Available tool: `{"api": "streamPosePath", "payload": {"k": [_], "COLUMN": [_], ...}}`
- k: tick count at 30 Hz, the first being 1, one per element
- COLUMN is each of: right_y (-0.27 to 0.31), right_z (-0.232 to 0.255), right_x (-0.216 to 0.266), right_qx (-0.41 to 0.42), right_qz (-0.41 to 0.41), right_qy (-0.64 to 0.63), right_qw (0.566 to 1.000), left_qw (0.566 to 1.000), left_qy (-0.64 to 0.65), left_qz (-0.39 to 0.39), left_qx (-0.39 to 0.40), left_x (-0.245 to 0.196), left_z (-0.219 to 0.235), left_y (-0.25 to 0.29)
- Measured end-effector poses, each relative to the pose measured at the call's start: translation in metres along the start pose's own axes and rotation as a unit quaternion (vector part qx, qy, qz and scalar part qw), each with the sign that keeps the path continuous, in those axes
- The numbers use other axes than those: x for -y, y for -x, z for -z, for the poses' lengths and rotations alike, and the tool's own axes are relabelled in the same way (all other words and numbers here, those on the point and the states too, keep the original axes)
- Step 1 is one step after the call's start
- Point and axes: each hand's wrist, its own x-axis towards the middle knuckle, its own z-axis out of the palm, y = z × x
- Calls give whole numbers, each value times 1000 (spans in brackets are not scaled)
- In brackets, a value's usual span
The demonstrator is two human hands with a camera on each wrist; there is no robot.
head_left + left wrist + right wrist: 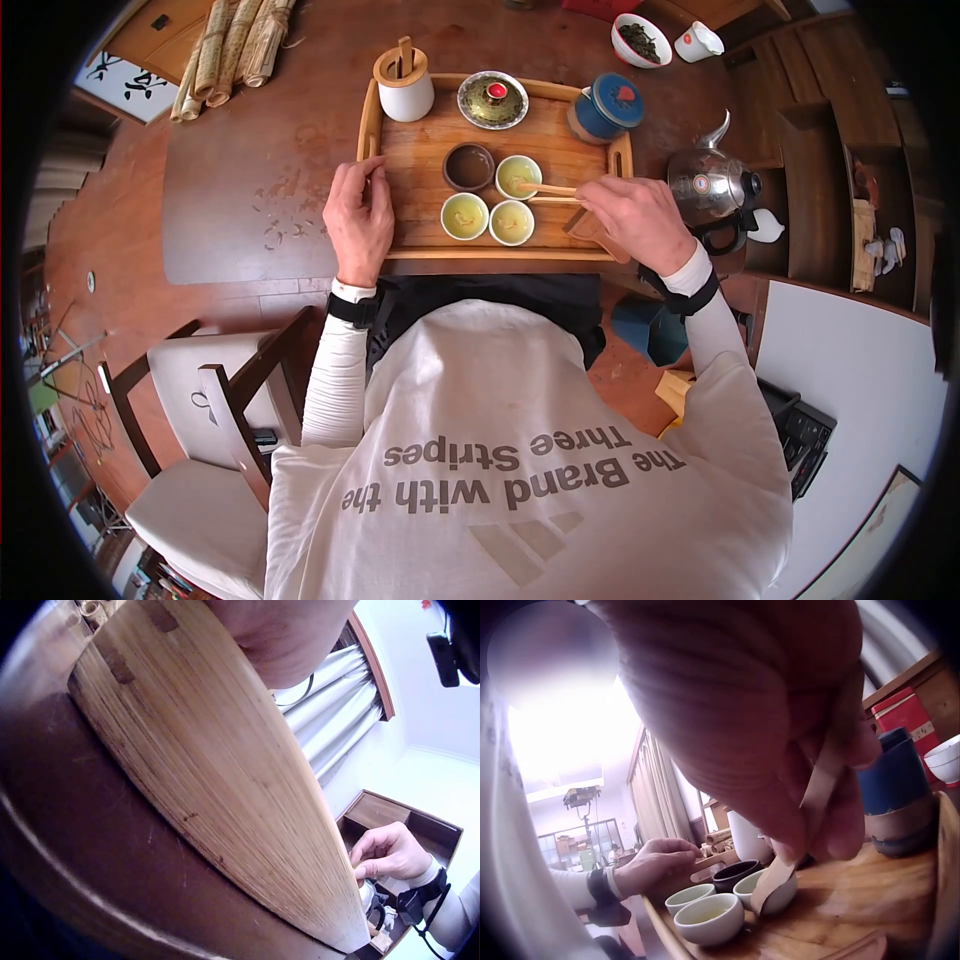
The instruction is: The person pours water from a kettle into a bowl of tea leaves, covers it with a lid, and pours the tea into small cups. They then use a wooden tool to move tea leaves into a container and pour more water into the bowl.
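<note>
My right hand [637,222] pinches a pair of wooden tea tongs [552,190]. Their tips reach the white cup [517,175] at the upper right of the cup group; in the right wrist view the tongs [821,787] overlap that cup's rim. Two more white cups, the left one [464,216] and the right one [512,223], stand just in front, all with pale yellow-green liquid. Beside them sits a dark brown cup [468,167]. My left hand [358,222] rests at the left edge of the wooden tray [420,150], fingers loosely bent near its handle.
On the tray are a white tool holder [406,100], a lidded patterned bowl [493,105] and a blue canister [612,104]. A glass-bodied kettle [705,185] stands right of the tray. Further back are a bowl of tea leaves [640,42] and bamboo rolls [228,50].
</note>
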Motion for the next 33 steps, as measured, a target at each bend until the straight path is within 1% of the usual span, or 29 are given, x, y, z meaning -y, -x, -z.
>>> {"api": "streamPosePath", "payload": {"k": [1,5,7,10,17,23,25,33], "right_y": [-1,-3,-4,-4,-3,-4,-4,-7], "right_z": [0,-4,-5,-6,-7,-9,-7,-7], "right_x": [2,6,5,6,1,-2,-2,-9], "right_qx": [14,10,35,34,33,20,37,28], "right_qz": [4,6,31,34,35,46,54,86], "right_qy": [11,22,38,48,70,63,87,100], "right_qw": [1000,1000,998,998,996,997,994,991], "left_qw": [1000,1000,1000,1000,1000,1000,1000,1000], "left_qy": [-1,0,2,2,6,3,-6,8], "left_qz": [2,4,-9,4,-9,1,-6,-5], "left_qx": [2,1,-8,2,-6,0,-2,-9], "left_x": [-1,-1,0,0,0,-1,0,-1], "left_z": [1,0,-1,0,-1,1,0,-1], "left_y": [-1,-1,-1,0,-1,-1,-1,-1]}}
